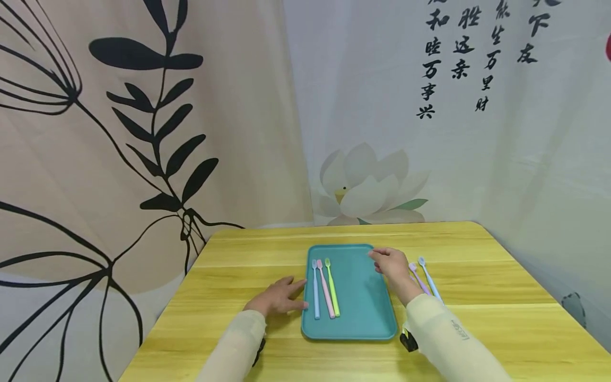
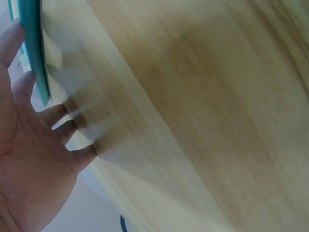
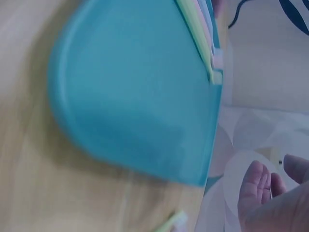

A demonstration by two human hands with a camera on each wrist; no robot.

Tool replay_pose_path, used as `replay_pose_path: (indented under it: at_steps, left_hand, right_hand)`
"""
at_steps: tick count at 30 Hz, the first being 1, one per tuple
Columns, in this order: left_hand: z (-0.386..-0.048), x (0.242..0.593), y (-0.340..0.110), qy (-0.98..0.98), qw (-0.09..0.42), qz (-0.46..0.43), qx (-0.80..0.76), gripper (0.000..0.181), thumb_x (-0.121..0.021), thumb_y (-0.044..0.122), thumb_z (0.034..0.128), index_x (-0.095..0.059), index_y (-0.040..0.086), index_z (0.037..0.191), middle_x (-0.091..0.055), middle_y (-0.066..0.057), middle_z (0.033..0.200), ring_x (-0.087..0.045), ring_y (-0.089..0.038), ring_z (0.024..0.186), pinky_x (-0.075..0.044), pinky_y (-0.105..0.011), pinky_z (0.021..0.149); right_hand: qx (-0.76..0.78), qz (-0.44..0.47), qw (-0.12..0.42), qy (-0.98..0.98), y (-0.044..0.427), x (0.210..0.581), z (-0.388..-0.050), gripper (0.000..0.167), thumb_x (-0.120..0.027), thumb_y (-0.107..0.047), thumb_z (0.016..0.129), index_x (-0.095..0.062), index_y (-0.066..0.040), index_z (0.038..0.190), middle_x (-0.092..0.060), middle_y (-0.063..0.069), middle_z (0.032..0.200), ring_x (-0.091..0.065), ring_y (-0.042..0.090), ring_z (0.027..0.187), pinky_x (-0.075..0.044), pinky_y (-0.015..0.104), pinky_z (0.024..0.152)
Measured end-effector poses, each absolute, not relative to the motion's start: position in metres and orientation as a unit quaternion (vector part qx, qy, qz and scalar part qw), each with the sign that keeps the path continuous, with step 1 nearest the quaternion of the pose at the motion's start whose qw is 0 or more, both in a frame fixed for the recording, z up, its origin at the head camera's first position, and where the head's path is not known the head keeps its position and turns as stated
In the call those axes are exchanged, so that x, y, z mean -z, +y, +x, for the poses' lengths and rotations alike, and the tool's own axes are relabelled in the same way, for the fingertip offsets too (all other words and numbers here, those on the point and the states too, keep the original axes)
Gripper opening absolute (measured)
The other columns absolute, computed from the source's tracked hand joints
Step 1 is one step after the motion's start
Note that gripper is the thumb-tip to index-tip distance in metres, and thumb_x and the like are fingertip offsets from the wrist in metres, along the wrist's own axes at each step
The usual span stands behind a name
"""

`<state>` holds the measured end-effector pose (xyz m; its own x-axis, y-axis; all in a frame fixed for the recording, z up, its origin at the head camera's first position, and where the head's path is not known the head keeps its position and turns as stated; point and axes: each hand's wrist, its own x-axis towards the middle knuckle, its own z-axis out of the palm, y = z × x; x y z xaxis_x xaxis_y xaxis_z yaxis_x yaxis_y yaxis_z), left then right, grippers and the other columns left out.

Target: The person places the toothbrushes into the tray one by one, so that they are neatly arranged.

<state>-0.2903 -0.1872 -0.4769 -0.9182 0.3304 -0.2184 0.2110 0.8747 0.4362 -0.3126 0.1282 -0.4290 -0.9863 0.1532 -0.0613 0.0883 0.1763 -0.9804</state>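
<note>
- The tray (image 1: 365, 310) is being touched by the left hand (image 1: 278, 297), fingers spread.
- The right hand (image 1: 392, 267) is being held near the far-right corner, thumb parted from fingers.

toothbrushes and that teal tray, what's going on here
A person's left hand touches the near-left side of the teal tray, where a blue toothbrush, a pink toothbrush and a yellow-green toothbrush lie side by side. The right hand is by the tray's far right corner, apparently holding nothing. At least a purple toothbrush and another blue one lie on the table to the right.
</note>
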Motion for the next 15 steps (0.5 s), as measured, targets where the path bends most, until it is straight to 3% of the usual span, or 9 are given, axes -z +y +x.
replay_pose_path:
  at_steps: [7, 15]
  left_hand:
    - [-0.290, 0.480, -0.189, 0.958, 0.146, 0.136, -0.206, 0.078, -0.065, 0.058, 0.0894, -0.036, 0.029, 0.155, -0.024, -0.017, 0.160, -0.023, -0.043, 0.145, -0.024, -0.064, 0.112]
    - [-0.288, 0.477, -0.189, 0.955, 0.146, 0.140, -0.216, 0.076, -0.066, 0.055, 0.0902, -0.037, 0.027, 0.155, -0.025, -0.018, 0.160, -0.023, -0.044, 0.145, -0.024, -0.065, 0.112]
  right_hand:
    - [-0.623, -0.083, 0.041, -0.777, 0.157, 0.422, -0.311, 0.041, -0.058, -0.019, 0.100, -0.058, 0.006, 0.132, -0.058, 0.022, 0.127, -0.060, 0.027, 0.099, -0.055, 0.040, 0.089]
    - [-0.598, -0.109, 0.053, -0.793, 0.194, 0.417, -0.310, 0.047, -0.057, -0.028, 0.102, -0.055, 0.003, 0.136, -0.055, 0.022, 0.133, -0.055, 0.033, 0.115, -0.054, 0.036, 0.090]
